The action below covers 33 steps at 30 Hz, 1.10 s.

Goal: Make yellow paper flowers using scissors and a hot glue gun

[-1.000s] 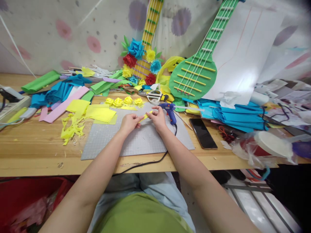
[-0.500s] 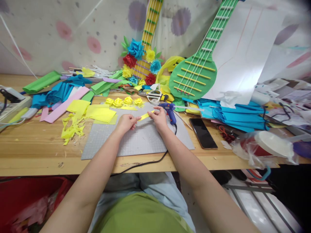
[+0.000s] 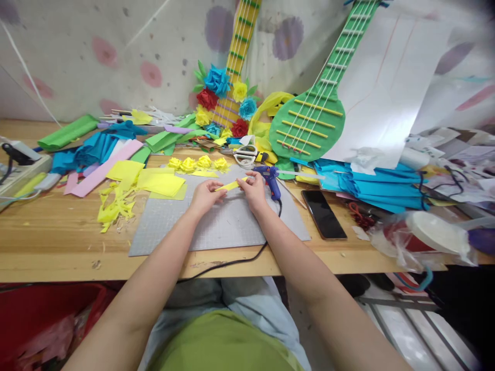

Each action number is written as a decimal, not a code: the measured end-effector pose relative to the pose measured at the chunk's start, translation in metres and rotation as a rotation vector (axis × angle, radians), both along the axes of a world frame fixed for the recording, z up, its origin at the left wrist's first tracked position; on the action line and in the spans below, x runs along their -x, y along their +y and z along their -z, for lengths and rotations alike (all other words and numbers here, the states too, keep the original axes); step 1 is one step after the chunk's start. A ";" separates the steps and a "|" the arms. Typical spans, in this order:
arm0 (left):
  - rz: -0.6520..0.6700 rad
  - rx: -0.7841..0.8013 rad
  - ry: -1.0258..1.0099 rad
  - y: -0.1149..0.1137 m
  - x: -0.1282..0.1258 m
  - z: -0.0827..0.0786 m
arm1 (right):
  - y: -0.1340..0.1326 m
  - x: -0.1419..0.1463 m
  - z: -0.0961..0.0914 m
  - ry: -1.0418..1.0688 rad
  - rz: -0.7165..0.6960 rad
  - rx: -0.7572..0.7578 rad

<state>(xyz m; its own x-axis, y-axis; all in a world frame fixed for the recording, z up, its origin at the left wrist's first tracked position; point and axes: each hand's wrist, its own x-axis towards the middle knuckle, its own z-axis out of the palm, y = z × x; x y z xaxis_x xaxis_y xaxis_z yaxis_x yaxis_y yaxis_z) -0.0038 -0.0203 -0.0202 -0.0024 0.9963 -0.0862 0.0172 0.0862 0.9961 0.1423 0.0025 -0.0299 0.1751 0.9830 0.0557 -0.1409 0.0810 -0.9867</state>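
Note:
A narrow yellow crepe paper strip [image 3: 232, 185] stretches between my hands above the grey cutting mat [image 3: 162, 226]. My left hand [image 3: 205, 197] pinches its left end, and my right hand [image 3: 254, 189] pinches the right end, a little higher. Just right of my right hand lies a blue glue gun [image 3: 272, 180] with a glue stick out of its back. Beyond my hands, several small yellow paper flowers [image 3: 188, 164] stand in a row, with a loose yellow strip [image 3: 204, 173] in front of them. Yellow paper sheets [image 3: 160, 182] lie to the left.
White-handled scissors [image 3: 246, 154] lie behind the glue gun. A phone [image 3: 324, 214] and a bagged cup [image 3: 429, 234] sit at right. Two paper-covered instruments, one green [image 3: 309, 123] and one yellow [image 3: 237, 56], lean at the back. The glue gun's cord [image 3: 228, 262] crosses the front edge.
My left hand has shifted slightly on its end, and more of the yellow strip shows between my hands. The right hand keeps its pinch. The view has tilted slightly.

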 end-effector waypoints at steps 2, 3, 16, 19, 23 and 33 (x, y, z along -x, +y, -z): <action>-0.043 0.019 -0.024 0.001 0.001 -0.002 | 0.000 0.000 -0.001 0.010 0.012 0.007; -0.066 0.023 -0.035 0.001 0.002 -0.002 | 0.000 0.000 -0.001 0.014 0.014 0.012; -0.274 -0.060 -0.060 0.006 0.014 -0.006 | 0.001 -0.001 0.004 -0.051 -0.059 0.081; -0.238 -0.069 -0.029 0.006 0.017 -0.007 | 0.002 -0.003 0.006 -0.083 -0.050 0.076; -0.218 -0.041 0.034 0.007 0.024 -0.007 | 0.003 -0.004 0.008 -0.104 -0.031 0.068; -0.440 -0.024 0.687 0.044 0.057 -0.014 | 0.002 -0.003 0.007 -0.173 0.037 0.070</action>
